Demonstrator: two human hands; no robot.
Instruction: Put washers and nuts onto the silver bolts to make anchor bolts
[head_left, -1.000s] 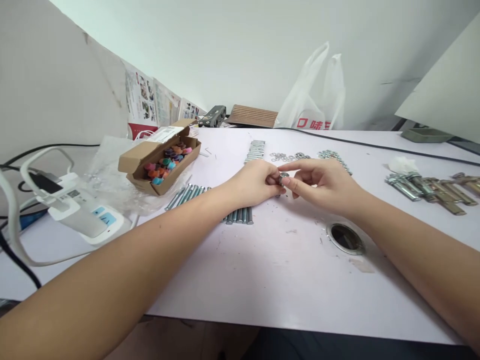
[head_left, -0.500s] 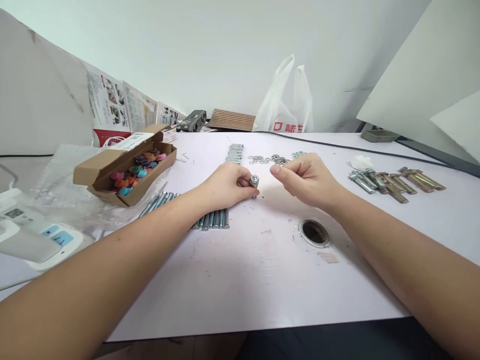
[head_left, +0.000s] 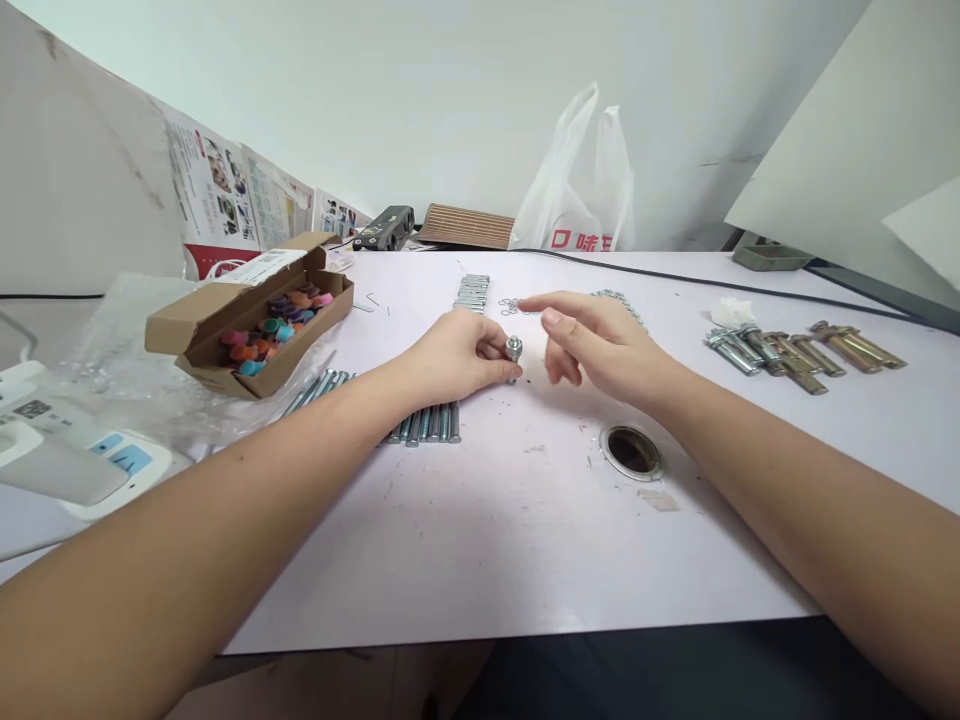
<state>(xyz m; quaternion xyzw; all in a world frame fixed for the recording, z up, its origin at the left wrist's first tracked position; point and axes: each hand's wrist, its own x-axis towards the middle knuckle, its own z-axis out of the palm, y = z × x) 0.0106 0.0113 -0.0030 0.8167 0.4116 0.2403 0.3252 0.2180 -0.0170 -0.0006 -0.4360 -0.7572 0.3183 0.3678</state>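
Red "口味" lettering marks a bag; left fingers pinch a bolt, right fingers parted.

A white bag stands beside a brown panel.

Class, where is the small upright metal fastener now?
In the head view, the metal fastener is near the centre, in the left hand, just left of the right hand.

The white plastic bag reads 口味 in red (the character after is unclear).
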